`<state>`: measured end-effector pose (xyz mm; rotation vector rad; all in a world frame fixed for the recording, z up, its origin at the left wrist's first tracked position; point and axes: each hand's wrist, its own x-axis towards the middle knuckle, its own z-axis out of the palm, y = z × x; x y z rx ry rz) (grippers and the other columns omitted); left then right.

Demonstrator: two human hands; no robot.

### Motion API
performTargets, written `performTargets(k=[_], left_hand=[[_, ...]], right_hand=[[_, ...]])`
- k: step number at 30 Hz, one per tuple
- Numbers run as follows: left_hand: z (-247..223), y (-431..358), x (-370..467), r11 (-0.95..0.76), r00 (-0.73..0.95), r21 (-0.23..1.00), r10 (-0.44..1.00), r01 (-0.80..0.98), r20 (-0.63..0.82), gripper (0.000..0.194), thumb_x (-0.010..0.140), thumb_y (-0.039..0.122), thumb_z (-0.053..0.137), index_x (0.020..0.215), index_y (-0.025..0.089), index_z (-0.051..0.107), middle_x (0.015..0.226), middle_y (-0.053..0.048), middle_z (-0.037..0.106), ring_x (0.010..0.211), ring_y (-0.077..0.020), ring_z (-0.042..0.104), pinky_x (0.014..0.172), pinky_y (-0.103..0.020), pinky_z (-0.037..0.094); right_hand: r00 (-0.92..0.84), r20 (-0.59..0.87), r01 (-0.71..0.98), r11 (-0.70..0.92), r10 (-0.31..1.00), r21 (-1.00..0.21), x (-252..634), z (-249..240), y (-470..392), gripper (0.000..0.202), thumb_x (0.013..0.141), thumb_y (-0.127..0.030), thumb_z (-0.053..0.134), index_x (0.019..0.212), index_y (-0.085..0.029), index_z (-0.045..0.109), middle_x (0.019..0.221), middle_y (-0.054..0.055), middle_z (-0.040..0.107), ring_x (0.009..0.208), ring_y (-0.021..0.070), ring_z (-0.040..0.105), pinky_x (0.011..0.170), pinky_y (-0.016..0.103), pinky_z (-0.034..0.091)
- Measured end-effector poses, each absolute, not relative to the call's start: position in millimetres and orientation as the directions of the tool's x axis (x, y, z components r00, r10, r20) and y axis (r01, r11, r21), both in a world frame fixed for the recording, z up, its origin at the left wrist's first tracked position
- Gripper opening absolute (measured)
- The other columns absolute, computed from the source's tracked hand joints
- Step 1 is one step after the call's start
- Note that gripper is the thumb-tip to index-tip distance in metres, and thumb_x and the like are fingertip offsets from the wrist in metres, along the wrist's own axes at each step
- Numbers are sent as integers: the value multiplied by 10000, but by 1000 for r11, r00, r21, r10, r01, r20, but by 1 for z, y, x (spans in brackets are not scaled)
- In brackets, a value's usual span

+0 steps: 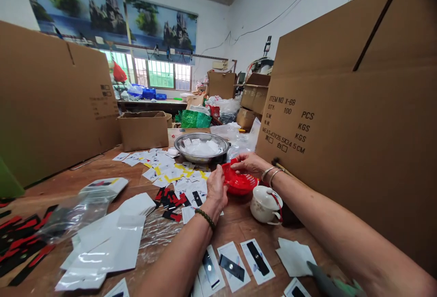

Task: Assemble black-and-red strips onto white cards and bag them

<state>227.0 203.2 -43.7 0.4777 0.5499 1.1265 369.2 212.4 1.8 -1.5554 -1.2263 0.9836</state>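
In the head view, the red basket (pixel 241 189) sits just right of the middle of the frame, low over the worktop (pixel 235 226), with the left hand (pixel 217 187) at its left side and the right hand (pixel 248 165) at its upper edge. The left hand grasps the basket's near-left rim, thumb uppermost; the right hand's fingers bend over the top edge, though I cannot tell whether they pinch the rim or something inside. The slotted wall looks like thin moulded plastic, so the basket should be light, fairly stiff yet a little springy, and smooth enough to slip under a loose touch. The rim is likely the best place to take hold, with one hand on each of two opposite sides, since squeezing a single side could flex the wall and tip the basket. What it contains is mostly hidden. Close at its lower right stands a white lidded cup (pixel 264 209), seemingly ceramic and the more breakable, so a light grip and a level lift would suit there. At the lower centre, printed cards (pixel 269 273) bearing dark strips look thin and light, best taken by their edges.
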Motion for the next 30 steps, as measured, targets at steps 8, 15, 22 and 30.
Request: performTargets(k=[8,15,22,30], left_hand=[[-39,160,193,542,480,355,840,-762,-251,379,972,404,387,882,119,620,698,-84,665,585,-193,636,566,-332,533],[-65,149,177,556,478,271,824,-785,-305,332,975,384,371,1053,139,581,857,-131,694,769,-259,688,699,-486,568],[-58,157,188,565,468,255,810,-785,-354,269,970,297,396,1021,143,610,796,-80,686,695,-216,673,680,-444,581],[-61,169,188,642,498,296,750,-708,-436,299,975,332,397,981,103,590,776,-105,643,686,-186,664,599,-312,583]], right_hand=[[-155,-130,442,-49,979,-896,306,6,154,238,658,-157,757,878,-147,669,762,11,711,624,113,620,510,176,465],[-167,-146,475,-50,975,-878,291,12,144,293,777,-78,596,1061,-147,620,949,71,741,696,123,661,579,189,507],[-196,-97,446,0,976,-895,283,7,140,440,807,-71,522,1234,-159,584,1156,74,701,977,143,665,788,227,536],[141,85,891,-89,986,-445,337,-1,193,265,840,-125,541,1042,-145,711,1007,113,737,998,233,672,850,295,503]])
